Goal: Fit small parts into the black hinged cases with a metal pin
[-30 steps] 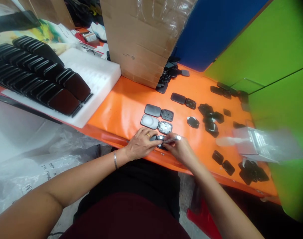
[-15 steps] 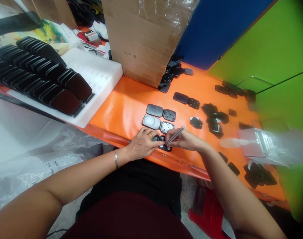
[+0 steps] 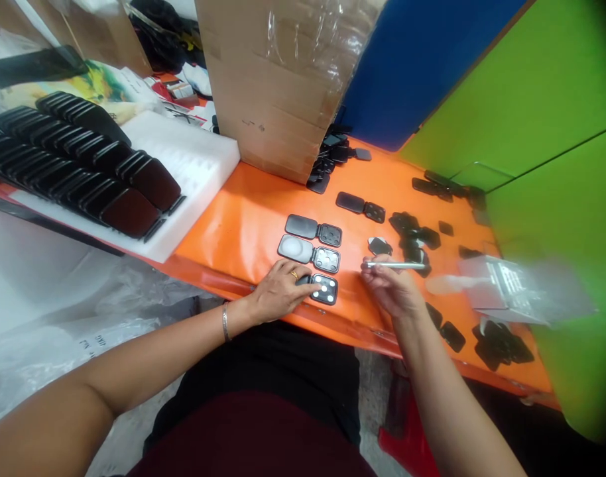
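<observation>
My left hand [image 3: 278, 291] rests on the orange table [image 3: 243, 218] near its front edge, fingers curled down over the flat half of a black hinged case; the case's square half [image 3: 325, 289] with pale round pads shows beside my fingertips. My right hand [image 3: 392, 288] hovers to the right of that case, pinching metal tweezers [image 3: 393, 265] that lie level and point right. Two more open black cases [image 3: 307, 251] [image 3: 313, 229] lie in a column just behind the one I hold.
A white foam tray [image 3: 193, 159] with rows of dark cases stands at the left. A cardboard box [image 3: 278, 79] rises behind the cases. Several loose black parts [image 3: 412, 232] are scattered on the right, near a clear plastic bag [image 3: 512, 288]. Green panels [image 3: 556, 132] wall the right side.
My right hand has drawn the tweezers away from the case toward the right. The case's square half now shows pale pads. My left hand stays on the case.
</observation>
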`<state>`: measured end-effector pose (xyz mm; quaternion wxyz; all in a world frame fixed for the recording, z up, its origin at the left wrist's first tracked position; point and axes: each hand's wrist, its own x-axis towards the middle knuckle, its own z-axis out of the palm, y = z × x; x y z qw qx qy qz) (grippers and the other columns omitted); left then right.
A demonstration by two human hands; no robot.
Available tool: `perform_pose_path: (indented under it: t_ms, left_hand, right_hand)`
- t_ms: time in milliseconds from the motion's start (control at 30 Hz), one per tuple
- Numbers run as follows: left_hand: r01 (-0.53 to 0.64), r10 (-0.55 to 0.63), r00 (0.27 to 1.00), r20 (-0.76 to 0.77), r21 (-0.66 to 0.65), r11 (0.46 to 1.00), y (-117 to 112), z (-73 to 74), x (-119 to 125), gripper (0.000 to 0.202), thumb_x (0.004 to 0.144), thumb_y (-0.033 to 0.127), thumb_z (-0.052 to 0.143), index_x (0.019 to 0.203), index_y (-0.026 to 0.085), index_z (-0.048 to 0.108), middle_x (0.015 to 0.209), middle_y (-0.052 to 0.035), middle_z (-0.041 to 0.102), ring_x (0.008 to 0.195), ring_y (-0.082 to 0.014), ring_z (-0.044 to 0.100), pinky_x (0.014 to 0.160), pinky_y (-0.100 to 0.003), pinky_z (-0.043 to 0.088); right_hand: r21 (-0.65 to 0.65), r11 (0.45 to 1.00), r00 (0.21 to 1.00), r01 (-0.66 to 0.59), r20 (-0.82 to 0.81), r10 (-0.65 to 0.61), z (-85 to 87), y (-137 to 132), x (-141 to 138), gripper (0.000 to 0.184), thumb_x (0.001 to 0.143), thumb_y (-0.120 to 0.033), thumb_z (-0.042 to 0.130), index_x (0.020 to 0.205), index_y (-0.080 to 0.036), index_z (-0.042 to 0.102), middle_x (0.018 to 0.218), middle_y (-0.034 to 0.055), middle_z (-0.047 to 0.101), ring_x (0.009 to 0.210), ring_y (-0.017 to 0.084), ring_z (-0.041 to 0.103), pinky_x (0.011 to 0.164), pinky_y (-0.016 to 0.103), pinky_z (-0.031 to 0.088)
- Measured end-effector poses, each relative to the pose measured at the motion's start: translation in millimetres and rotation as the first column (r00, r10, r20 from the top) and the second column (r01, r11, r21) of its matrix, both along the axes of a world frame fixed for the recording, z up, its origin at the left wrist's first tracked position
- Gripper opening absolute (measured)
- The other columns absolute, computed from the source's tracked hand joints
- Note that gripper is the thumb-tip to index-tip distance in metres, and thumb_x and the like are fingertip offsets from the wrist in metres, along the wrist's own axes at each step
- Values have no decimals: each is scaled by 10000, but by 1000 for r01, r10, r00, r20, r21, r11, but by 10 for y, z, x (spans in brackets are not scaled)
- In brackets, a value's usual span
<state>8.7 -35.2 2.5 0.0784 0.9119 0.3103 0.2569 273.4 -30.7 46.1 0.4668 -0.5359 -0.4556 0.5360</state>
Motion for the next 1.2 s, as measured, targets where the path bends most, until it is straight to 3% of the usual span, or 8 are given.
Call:
perform_pose_path:
  t_ms: [133, 333, 533, 667, 833, 933, 1033, 1200]
  left_hand:
    - [-36, 36, 999, -3, 22, 999, 43, 59, -193, 274, 926, 205, 511, 1158, 252, 649, 1148, -94, 601, 1065, -232, 518, 905, -396, 444]
    - [-64, 65, 995, -69, 18, 998, 296, 79, -891, 313, 940, 175, 468, 1210, 233, 614, 1159, -108, 599, 1067, -228, 536, 915, -415, 454]
    - [-289, 295, 949, -110, 67, 955, 672, 91, -1386, 358, 932, 125, 375, 1163, 196, 640, 1173, -123, 592, 1106, -267, 530, 951, -471, 443]
    - [-346, 346, 938, -16, -24, 938, 750, 191, -1079, 303, 911, 159, 446, 1151, 158, 631, 1171, -125, 589, 1124, -264, 534, 967, -444, 460]
    - [-41, 43, 999, 9, -134, 990, 672, 198, -137, 215, 903, 204, 553, 1104, 179, 626, 1119, -82, 612, 1081, -216, 542, 959, -370, 461]
    - [-26, 24, 1000, -16, -129, 991, 596, 149, 233, 259, 892, 284, 603, 1127, 178, 611, 1120, -93, 596, 1114, -238, 509, 970, -390, 438]
    - [-62, 58, 998, -32, -136, 989, 465, 123, 316, 294, 869, 321, 634, 1132, 191, 613, 1076, -82, 591, 1069, -251, 508, 919, -396, 448]
    - [27, -16, 998, 57, -186, 982, 231, 77, 189, 290, 881, 274, 618, 1159, 192, 600, 1114, -84, 588, 1082, -238, 505, 936, -393, 447]
  right_hand:
    - [22, 999, 999, 48, -26, -47, -93, -82, -21, 158, 728, -355, 682, 762, -252, 568, 792, 32, 604, 678, 175, 573, 659, 349, 511]
    - [-38, 997, 990, 73, -121, -77, -162, -138, -118, 144, 688, -286, 751, 762, -229, 642, 821, 26, 615, 697, 156, 582, 679, 328, 514]
    - [-32, 996, 990, 88, -108, -91, -227, -134, -226, 137, 717, -301, 747, 780, -223, 653, 818, 28, 622, 729, 171, 607, 724, 354, 533]
    - [-42, 993, 974, 113, -194, -119, -272, -149, -228, 120, 717, -269, 763, 780, -219, 674, 828, 27, 632, 714, 147, 594, 697, 311, 524]
    - [-32, 988, 944, 151, -292, -154, -314, -151, -199, 108, 699, -238, 775, 769, -219, 696, 836, 15, 654, 685, 114, 583, 664, 250, 506]
    - [-36, 987, 941, 157, -298, -160, -306, -169, -191, 114, 689, -245, 780, 766, -222, 699, 844, 17, 665, 683, 118, 589, 663, 256, 514]
    - [-48, 983, 949, 177, -257, -183, -249, -226, -205, 146, 680, -258, 789, 786, -222, 694, 842, 20, 672, 689, 129, 605, 678, 271, 527]
    - [-82, 991, 993, 105, -43, -109, -68, -344, -314, 212, 697, -327, 795, 815, -199, 674, 799, 39, 695, 719, 168, 648, 687, 294, 537]
